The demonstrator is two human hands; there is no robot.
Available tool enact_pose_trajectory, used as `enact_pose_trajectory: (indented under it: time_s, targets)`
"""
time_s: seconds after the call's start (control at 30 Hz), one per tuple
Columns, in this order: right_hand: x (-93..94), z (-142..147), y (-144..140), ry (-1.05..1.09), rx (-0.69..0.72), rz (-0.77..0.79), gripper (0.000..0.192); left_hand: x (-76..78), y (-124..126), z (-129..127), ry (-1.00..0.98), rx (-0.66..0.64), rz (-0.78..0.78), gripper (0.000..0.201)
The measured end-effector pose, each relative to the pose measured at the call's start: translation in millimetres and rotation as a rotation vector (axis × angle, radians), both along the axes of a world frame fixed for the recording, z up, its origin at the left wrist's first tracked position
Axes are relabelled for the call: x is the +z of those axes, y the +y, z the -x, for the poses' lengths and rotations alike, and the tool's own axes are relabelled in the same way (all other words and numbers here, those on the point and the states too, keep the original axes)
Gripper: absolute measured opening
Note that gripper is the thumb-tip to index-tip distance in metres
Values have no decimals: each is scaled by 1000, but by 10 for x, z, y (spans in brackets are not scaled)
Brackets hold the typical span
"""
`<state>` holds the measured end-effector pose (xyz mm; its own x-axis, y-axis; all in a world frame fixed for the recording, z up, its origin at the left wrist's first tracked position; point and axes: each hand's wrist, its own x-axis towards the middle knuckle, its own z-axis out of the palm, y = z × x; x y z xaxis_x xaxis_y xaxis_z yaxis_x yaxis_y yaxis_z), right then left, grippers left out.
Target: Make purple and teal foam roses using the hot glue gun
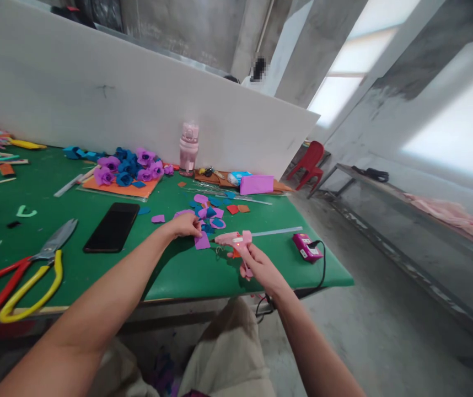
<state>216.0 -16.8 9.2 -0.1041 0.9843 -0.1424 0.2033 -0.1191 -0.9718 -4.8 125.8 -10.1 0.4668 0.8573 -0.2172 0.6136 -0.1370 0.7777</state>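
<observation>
In my right hand (257,264) is a pink glue gun (234,240), its nozzle pointing left. A clear glue stick (278,231) sticks out of its back end. My left hand (187,225) pinches a purple paper piece (202,241) just left of the nozzle; whether nozzle and paper touch I cannot tell. Beyond my left hand lies a loose pile of purple, blue and orange petal pieces (209,212). A bit of orange shows beneath the glue gun, partly hidden by my fingers.
Large shears (50,248) with red and yellow handles and a black phone (112,227) lie to the left. Purple and blue paper flowers (127,166) rest farther back near a pink bottle (189,149). A magenta power box (306,248) with a black cord sits near the right edge.
</observation>
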Motion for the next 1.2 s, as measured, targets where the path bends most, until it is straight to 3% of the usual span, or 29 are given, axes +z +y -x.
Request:
enact_pose_trajectory:
  time_s: [0.33, 1.2]
  targets:
    - [17, 166, 50, -362, 101, -148, 32, 0, 4, -4, 23, -14, -22, 14]
    - [20, 213, 62, -511, 128, -254, 32, -15, 15, -6, 21, -16, -32, 14]
